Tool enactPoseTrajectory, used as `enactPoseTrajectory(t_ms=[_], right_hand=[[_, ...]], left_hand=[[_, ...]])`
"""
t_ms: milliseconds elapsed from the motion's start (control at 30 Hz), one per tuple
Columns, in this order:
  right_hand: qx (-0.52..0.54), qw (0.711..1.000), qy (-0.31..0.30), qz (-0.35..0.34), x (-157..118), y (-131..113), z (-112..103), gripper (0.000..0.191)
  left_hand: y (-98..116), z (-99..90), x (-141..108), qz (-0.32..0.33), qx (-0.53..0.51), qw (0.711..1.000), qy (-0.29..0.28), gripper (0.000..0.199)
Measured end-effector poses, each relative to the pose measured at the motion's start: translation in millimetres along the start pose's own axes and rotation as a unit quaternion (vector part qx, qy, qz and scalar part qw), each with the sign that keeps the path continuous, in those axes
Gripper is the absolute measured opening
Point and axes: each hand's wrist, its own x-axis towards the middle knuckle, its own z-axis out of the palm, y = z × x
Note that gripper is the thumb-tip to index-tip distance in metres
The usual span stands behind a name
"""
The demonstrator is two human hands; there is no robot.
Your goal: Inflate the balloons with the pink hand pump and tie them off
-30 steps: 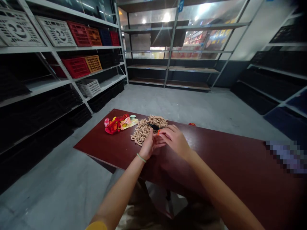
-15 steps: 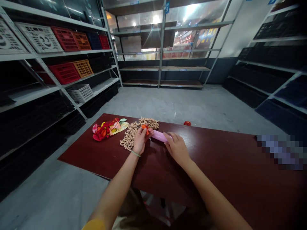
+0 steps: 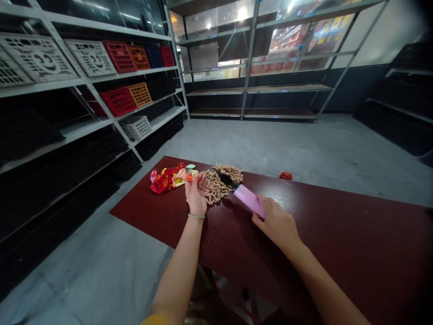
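Note:
My right hand (image 3: 277,223) is closed round the rear of a pink cylinder (image 3: 249,201) with a black tapered nozzle (image 3: 225,177). The nozzle points up and left over a heap of beige, rope-like curls (image 3: 216,188) on the dark red table. At the left of the heap my left hand (image 3: 196,194), palm up, holds a small orange piece (image 3: 192,178) between thumb and fingers. Beyond it lies a crumpled pile of red, yellow and pink pieces (image 3: 167,177).
The dark red table (image 3: 324,234) stretches to the right. A red round object (image 3: 286,175) shows past its far edge. Shelves with white (image 3: 91,58), red (image 3: 117,101) and orange crates (image 3: 140,94) stand at the left; more racks (image 3: 284,88) stand behind.
The nozzle has come away from my left hand and the orange piece and now shows fully. My left hand has turned palm up, nearer the coloured pile. The view has swung left.

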Motion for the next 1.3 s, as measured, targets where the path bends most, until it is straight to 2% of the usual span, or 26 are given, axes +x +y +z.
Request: enactPoseTrajectory(t_ms=[233, 433, 800, 933, 1133, 1300], right_hand=[[0.013, 0.995, -0.004, -0.100, -5.3, -5.2, 0.6, 0.060], [-0.003, 0.994, -0.014, -0.107, -6.1, -7.0, 3.0, 0.059], [-0.007, 0.994, -0.032, -0.101, -6.6, -10.2, 2.0, 0.061], [0.002, 0.994, -0.039, -0.098, -6.3, -9.9, 1.9, 0.061], [0.018, 0.994, -0.043, -0.103, -8.5, -14.2, 5.1, 0.062], [-0.003, 0.993, -0.055, -0.103, -9.5, -30.9, 2.3, 0.064]], left_hand=[[-0.3, -0.4, 1.8, -0.049, -0.059, 0.996, 0.041, 0.018], [1.4, 1.8, 1.7, -0.050, -0.039, 0.997, 0.041, 0.017], [-6.7, 4.9, -4.6, -0.023, 0.002, 1.000, -0.016, 0.035], [-12.0, 7.7, -6.4, -0.029, 0.029, 0.999, -0.029, 0.035], [-22.0, 13.6, -14.6, -0.077, 0.022, 0.996, -0.047, 0.023], [-28.2, 12.3, -19.8, -0.159, -0.001, 0.987, -0.031, 0.036]])
